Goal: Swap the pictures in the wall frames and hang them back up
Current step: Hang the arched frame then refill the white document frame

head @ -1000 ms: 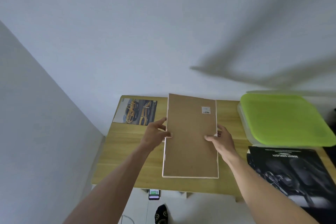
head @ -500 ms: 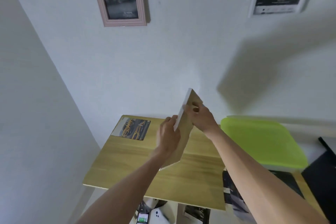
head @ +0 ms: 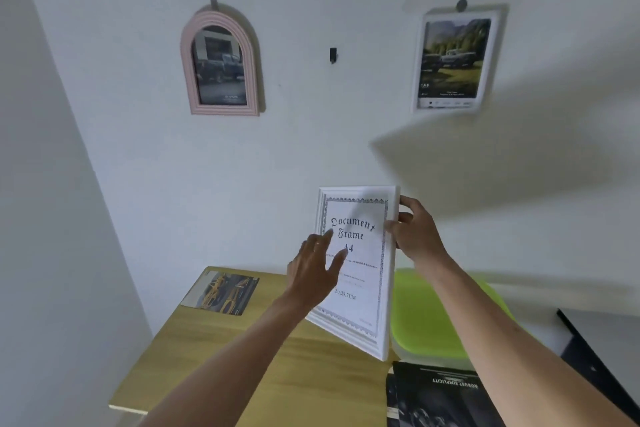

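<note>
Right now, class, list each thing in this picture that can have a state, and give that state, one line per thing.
White document frame: held upright above the table, front facing the camera, stock insert inside.
Right hand: grips the frame's right edge.
Left hand: fingers spread, at the frame's front.
Pink arched frame: hanging, holds a truck picture.
White wall frame: hanging, holds a landscape picture.
Black wall hook: bare.
Yellow car picture: flat on the wooden table.

Pink arched frame point(head: 220, 62), white document frame point(head: 356, 270) (black lettering), lime-green lid point(head: 433, 315).

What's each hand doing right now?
Left hand: open, fingers spread against the front of the white document frame.
Right hand: grips the frame's right edge near the top.
</note>
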Demonstrator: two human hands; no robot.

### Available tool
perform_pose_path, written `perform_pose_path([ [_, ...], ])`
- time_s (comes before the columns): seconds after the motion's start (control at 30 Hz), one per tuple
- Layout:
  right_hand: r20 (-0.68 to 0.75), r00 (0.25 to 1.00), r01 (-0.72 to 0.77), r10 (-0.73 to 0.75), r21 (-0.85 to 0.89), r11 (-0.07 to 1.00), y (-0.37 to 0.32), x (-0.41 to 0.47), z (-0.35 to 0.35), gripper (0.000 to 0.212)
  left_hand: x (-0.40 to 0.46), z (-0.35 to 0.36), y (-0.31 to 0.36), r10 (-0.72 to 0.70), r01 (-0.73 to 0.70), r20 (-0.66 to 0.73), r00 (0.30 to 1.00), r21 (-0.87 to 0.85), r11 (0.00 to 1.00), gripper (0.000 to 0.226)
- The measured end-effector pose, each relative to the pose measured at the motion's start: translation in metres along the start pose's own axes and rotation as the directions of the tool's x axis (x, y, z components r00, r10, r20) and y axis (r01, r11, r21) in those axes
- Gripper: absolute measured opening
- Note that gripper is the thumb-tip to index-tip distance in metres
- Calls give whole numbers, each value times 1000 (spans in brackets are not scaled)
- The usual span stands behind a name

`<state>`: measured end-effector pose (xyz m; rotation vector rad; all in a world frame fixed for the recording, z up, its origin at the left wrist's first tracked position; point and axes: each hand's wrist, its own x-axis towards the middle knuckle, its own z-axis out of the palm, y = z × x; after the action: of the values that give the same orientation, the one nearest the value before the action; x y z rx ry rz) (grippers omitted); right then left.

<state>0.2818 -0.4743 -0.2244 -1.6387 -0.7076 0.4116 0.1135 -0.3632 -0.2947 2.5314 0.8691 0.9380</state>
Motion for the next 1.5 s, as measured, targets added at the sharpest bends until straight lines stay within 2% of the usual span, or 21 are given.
perform_pose_path([
  [0.13, 12, 996, 85, -86, 44, 995, -22, 4, -23, 47, 39, -30, -7, -189, 191, 27, 982, -103, 976, 68],
  [0.2, -3, 994, 113, -113, 81, 990, -34, 9, -31, 45, 61, -46, -8, -228, 231, 39, 973, -198, 953, 59],
  [0.3, -17, 988, 151, -150, 127, 980, -54, 19, -34, 42, 91, -71, -7, -193, 194, 37, 981, -306, 932, 39],
  [0.4, -35, 982, 188, -185, 115, 975, -72, 32, -32, 41, 111, -93, -12, -215, 197, 29, 976, -531, 824, 34],
  [0.57, -57, 958, 283, -281, 21, 959, -98, 64, -20, 44, 149, -119, -29, -188, 220, 121, 975, -674, 705, 21],
  [0.7, -65, 940, 333, -334, -29, 942, -118, 101, 1, 48, 189, -130, -48, -154, 194, 121, 981, -690, 697, 20],
  [0.9, -124, 914, 376, -386, -101, 921, -143, 158, 29, 61, 253, -145, -66, -136, 109, 15, 991, -686, 719, 17],
  [1.2, -182, 905, 364, -384, -133, 922, -160, 220, 62, 61, 331, -138, -94, -115, 77, -12, 993, -670, 738, 17],
  [1.5, -228, 898, 350, -376, -147, 925, -165, 240, 65, 62, 362, -121, -101, -83, 57, -3, 997, -697, 715, 16],
])
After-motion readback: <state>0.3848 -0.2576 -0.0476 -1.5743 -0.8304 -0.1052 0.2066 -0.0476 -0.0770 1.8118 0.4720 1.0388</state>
